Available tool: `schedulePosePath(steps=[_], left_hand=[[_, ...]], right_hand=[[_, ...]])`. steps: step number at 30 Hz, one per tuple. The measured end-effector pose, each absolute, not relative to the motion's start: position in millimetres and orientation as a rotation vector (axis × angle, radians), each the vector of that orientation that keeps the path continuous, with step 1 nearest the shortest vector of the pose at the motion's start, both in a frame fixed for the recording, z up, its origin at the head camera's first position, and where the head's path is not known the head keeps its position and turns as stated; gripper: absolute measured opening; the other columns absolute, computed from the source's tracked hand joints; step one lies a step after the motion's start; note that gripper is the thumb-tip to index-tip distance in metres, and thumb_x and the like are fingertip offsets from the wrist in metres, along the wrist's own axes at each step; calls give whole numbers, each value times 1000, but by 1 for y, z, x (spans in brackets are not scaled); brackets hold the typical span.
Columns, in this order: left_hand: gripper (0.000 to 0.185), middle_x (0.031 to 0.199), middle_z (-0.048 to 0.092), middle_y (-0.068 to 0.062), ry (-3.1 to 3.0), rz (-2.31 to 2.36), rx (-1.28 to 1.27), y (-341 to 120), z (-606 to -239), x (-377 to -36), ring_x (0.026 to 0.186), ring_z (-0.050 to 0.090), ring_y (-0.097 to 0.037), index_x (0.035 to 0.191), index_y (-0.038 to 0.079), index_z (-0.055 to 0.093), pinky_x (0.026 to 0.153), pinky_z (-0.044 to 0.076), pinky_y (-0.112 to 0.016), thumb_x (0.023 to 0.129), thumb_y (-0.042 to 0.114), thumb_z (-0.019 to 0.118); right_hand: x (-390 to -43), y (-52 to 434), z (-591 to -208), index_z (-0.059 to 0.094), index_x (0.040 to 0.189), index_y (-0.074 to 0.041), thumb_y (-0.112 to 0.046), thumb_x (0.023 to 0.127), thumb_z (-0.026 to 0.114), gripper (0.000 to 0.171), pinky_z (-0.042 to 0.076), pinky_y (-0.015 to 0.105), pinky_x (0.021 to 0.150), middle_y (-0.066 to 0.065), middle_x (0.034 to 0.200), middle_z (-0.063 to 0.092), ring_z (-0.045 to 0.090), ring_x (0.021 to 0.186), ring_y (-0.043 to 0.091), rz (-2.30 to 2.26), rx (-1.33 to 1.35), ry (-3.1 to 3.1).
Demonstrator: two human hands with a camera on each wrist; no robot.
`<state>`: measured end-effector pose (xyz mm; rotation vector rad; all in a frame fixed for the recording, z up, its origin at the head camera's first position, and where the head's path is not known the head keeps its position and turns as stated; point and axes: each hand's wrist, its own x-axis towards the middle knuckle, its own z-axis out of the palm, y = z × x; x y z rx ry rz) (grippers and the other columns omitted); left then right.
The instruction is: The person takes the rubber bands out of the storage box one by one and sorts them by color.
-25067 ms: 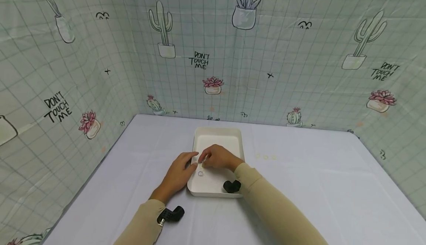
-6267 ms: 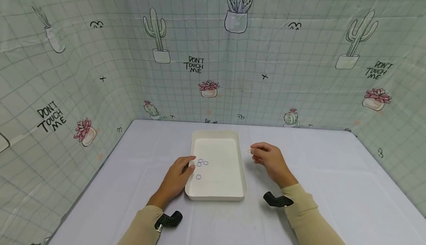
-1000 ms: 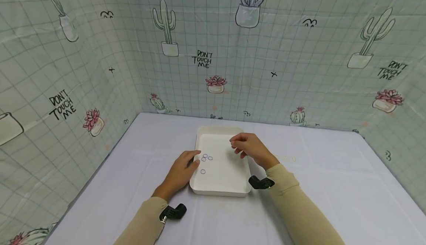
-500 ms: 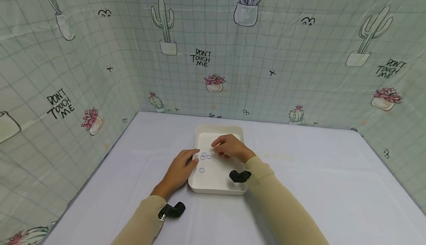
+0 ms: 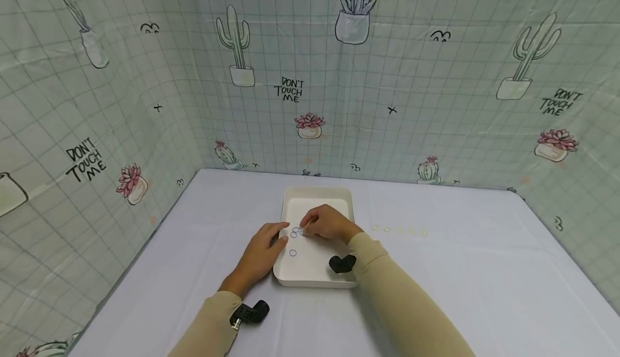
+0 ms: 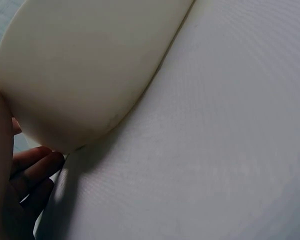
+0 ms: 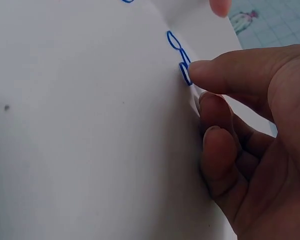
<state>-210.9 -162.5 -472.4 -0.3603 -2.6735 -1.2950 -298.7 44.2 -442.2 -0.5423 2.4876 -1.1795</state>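
Inside the white tray (image 5: 322,271), several thin blue rings, like small rubber bands, lie near the left wall. My right hand (image 5: 329,222) is bent over them. Its thumb tip overlaps a blue ring (image 7: 184,74) in the right wrist view; I cannot tell whether the ring is pinched. Just beyond it lie another blue ring (image 7: 173,40) and part of a third. Nearer the front sits a separate blue ring (image 5: 293,253). My left hand (image 5: 261,246) rests at the tray's left rim, thumb and index finger spread along it. In the left wrist view its fingers (image 6: 37,165) are beside the tray's outer wall.
On the white-covered table (image 5: 465,287), right of the tray, several pale yellow rings (image 5: 399,230) form a row. A patterned cloth wall (image 5: 358,88) stands behind and along the left side. A black device is strapped to each wrist.
Since 25 seconds ago, the row of yellow rings on the table has grown. My right hand held a small yellowish thing right of the tray earlier; it has moved left to the blue rings.
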Motion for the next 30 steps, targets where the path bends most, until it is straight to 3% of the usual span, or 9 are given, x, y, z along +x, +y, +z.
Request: schedulePosePath(steps=[10,16,23,30], left_hand=[[40,139,55,-10,-2681,-1301,-363,-163,-472,-213,134,48,-29,141,14,59,111,36,-51,102,25,57],[39,138,55,-10,-2672,-1298,-376,-165,-473,-214,134,48,-29,140,13,59,111,36,-51,102,24,57],[39,138,56,-10,-2650,-1280,-395,-166,-473,-214,134,48,-28,139,12,60,111,36,-50,102,22,57],[39,138,56,-8,-2662,-1293,-373,-164,-475,-213,134,48,-27,139,14,60,112,36,-49,102,24,58]], right_hand=[[-298,44,-444,77,91,-15,-11,86,74,7,40,24,56,-1,70,57,50,63,12,-1114,-596,2548],[-301,43,-448,77,87,-15,-10,87,73,6,44,25,66,-5,79,67,54,75,12,-1074,-653,2564],[-302,44,-448,76,86,-12,-14,88,75,3,46,26,63,-4,81,68,55,73,13,-1094,-697,2573],[-303,51,-449,73,90,-12,-17,90,73,5,52,28,59,1,80,66,59,69,16,-1231,-563,2513]])
